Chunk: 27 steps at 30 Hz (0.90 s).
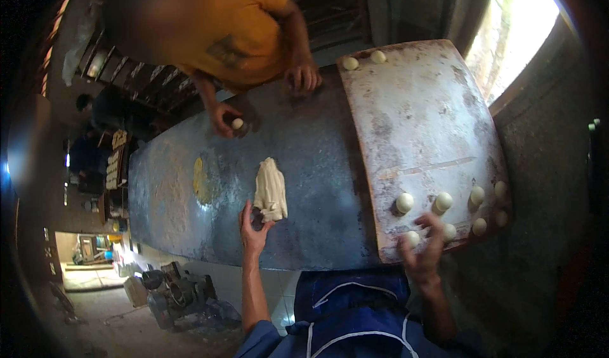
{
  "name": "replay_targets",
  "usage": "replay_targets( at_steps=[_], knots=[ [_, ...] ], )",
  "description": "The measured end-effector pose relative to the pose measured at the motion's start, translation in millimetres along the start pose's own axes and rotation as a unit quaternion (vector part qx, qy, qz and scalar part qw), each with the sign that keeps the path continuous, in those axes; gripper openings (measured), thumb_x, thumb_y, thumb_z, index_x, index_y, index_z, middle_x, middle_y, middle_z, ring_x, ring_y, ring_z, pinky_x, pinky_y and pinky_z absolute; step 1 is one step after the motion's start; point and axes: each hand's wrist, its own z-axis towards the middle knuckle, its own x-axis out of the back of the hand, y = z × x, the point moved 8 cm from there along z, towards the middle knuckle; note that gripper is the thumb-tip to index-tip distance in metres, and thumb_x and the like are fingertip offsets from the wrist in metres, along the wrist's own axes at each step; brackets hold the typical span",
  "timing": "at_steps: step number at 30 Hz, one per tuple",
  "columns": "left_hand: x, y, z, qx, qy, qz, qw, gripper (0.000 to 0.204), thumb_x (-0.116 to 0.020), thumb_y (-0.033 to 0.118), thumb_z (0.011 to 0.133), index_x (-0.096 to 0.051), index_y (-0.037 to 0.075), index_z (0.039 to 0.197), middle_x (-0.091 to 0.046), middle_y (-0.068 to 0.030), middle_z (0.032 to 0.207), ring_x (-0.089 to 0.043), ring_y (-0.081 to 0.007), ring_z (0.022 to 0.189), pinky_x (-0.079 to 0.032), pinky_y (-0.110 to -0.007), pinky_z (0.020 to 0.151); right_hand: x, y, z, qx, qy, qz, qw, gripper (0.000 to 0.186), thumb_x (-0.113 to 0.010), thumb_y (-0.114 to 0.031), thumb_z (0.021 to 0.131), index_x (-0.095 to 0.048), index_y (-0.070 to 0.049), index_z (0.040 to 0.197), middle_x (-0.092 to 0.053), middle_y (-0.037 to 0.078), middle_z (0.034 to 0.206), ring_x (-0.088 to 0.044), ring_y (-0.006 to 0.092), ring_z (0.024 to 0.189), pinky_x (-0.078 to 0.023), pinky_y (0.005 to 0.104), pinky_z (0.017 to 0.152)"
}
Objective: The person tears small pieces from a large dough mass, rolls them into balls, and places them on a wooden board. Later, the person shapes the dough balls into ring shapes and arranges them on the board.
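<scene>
At the lower left of the frame, a dark, bulky metal machine stands on the floor. Right of it, the long, dark grey worktop carries a yellow smear at centre-left. Above centre, a co-worker's hand holds a small, pale ball. At the frame's centre lies an elongated, cream-coloured, ridged lump of dough; the left hand is at its lower end, thumb and fingers parted; whether they grip is unclear. On the whitish, worn board at right, the right hand has its fingers spread around a smooth, round, cream-coloured dough ball, with more dough balls beside it and two in the board's upper-left corner.
</scene>
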Motion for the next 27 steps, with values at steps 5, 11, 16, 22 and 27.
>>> replay_targets(
  at_steps=[5,11,16,22,27],
  knots=[
    [-4,-16,8,-0.074,-0.007,-0.002,0.997,0.040,-0.079,0.001,0.077,-0.072,0.002,0.116,-0.065,-0.0130,0.119,-0.067,-0.0300,0.102,-0.056,-0.041,0.084,-192,-50,-36,-0.103,-0.312,0.237,0.914,0.032,-0.067,-0.017,0.098,-0.063,0.001,0.123,-0.068,0.016,0.108,-0.065,0.0270,0.100,-0.050,0.0375,0.093],
    [12,7,-24,0.012,0.069,-0.092,0.993,0.030,-0.072,0.005,0.083,-0.074,0.004,0.113,-0.071,-0.0159,0.104,-0.071,-0.0331,0.093,-0.056,-0.041,0.081,-390,-67,-40,-0.445,-0.442,0.453,0.634,0.038,-0.056,-0.034,0.107,-0.063,0.002,0.119,-0.068,0.008,0.095,-0.065,0.0170,0.088,-0.054,0.0340,0.079],
    [36,9,-68,0.166,-0.243,-0.224,0.929,0.052,-0.067,0.019,0.098,-0.052,-0.011,0.138,-0.065,-0.0228,0.129,-0.067,-0.0306,0.112,-0.053,-0.038,0.098,-409,-59,-47,-0.507,-0.303,0.455,0.667,0.036,-0.057,-0.034,0.106,-0.061,-0.001,0.118,-0.065,0.005,0.098,-0.063,0.0182,0.083,-0.053,0.0377,0.072],
    [-70,-15,-16,0.413,-0.339,-0.535,0.654,0.045,-0.044,0.043,0.108,-0.061,0.003,0.122,-0.068,0.0003,0.086,-0.065,-0.0157,0.070,-0.055,-0.042,0.090,-351,-97,-35,-0.125,-0.381,-0.128,0.907,0.022,-0.060,-0.022,0.099,-0.062,-0.001,0.105,-0.067,0.027,0.085,-0.066,0.0483,0.082,-0.052,0.0541,0.068],
    [-129,15,-24,0.435,-0.432,-0.777,0.144,0.036,-0.040,0.039,0.110,-0.055,0.010,0.095,-0.048,0.0069,0.068,-0.043,-0.0088,0.052,-0.052,-0.033,0.071,-286,-151,-59,-0.075,-0.503,-0.025,0.861,0.025,-0.068,-0.022,0.095,-0.061,-0.001,0.108,-0.069,0.020,0.086,-0.071,0.0349,0.081,-0.055,0.0445,0.074]
  ],
)
